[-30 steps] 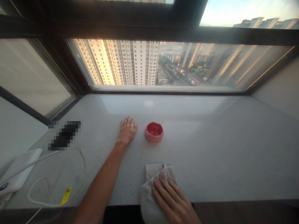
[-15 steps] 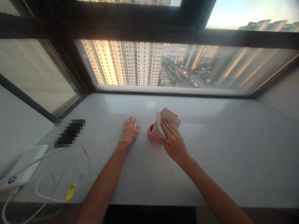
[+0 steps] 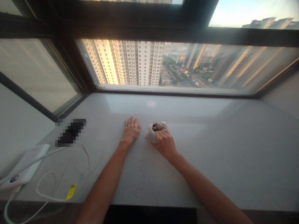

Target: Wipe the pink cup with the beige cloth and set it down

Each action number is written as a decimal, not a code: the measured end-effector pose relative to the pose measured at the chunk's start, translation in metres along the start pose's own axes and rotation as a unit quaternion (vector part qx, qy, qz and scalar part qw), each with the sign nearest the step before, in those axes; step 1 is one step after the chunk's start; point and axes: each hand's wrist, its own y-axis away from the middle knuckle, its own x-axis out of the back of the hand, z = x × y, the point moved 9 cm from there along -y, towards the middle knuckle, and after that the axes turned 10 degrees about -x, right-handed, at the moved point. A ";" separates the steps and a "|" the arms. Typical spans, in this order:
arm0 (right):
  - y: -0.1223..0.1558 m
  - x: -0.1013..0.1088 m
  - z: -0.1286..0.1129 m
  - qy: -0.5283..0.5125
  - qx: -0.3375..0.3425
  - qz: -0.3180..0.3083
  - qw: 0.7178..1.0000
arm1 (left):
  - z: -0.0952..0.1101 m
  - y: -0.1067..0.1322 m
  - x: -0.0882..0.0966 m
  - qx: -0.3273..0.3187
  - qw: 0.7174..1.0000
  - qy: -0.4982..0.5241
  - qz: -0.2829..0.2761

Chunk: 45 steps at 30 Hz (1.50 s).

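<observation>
Right now my feed is dominated by a wide dark-framed window (image 3: 163, 65), with sunlit high-rise towers (image 3: 144, 63) beyond the glass. Below it runs a speckled pale stone surface (image 3: 221, 155) that carries everything else. Toward the left sit a flat white device (image 3: 25, 165) and a looping white cable (image 3: 44, 189) with a small yellow tag (image 3: 70, 192), and farther in lies a dark oblong object (image 3: 71, 132) (pixelated on my screen, so I can't identify it). Near the middle, the left hand (image 3: 130, 131) is released, palm down with fingers spread on the stone. Just beside it, the right hand (image 3: 164, 143) is clenched around a bunched beige cloth (image 3: 149, 135), pressing it to the surface. A dark fold shows at the cloth's top, but I cannot tell what lies inside.
</observation>
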 end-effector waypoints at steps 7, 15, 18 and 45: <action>-0.001 0.003 0.009 -0.129 -0.028 0.039 0.990 | 0.017 0.004 0.026 -0.071 0.984 0.110 0.124; 0.021 -0.012 0.056 -0.647 -0.393 0.031 0.653 | 0.129 0.052 0.072 -0.359 0.868 0.219 0.262; 0.026 -0.018 0.051 -0.701 -0.397 0.052 0.590 | 0.148 0.058 0.074 -0.355 0.859 0.257 0.265; 0.036 -0.011 0.041 -0.677 -0.402 0.041 0.615 | 0.132 0.057 0.075 -0.271 0.776 0.509 0.254</action>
